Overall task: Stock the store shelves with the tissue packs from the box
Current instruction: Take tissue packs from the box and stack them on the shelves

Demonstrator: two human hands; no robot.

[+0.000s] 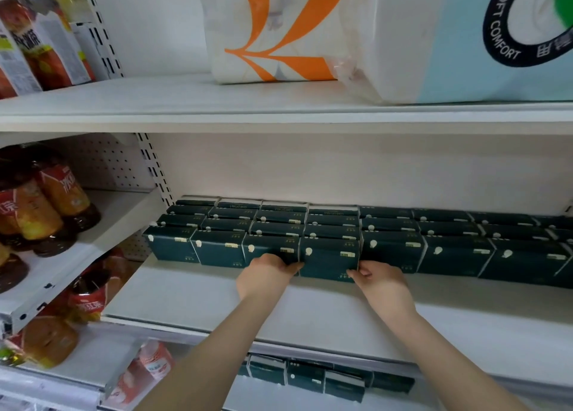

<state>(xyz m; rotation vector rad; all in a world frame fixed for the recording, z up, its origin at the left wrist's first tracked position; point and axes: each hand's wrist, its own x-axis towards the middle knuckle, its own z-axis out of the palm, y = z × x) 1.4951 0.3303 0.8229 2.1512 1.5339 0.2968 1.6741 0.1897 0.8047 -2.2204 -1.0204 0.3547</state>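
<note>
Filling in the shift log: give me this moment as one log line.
left hand: grips dark green rectangular tissue pack, left edge | right hand: grips right edge | place: front row, white middle shelf

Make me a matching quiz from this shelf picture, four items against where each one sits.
Things: 1 orange-striped pack; 2 drink bottles; 3 dark green tissue pack; 4 light blue pack.
Places: A gripped by left hand and right hand, middle shelf; B top shelf, right; C left bay shelf; D top shelf, centre.
Pairs: 1-D, 2-C, 3-A, 4-B.
</note>
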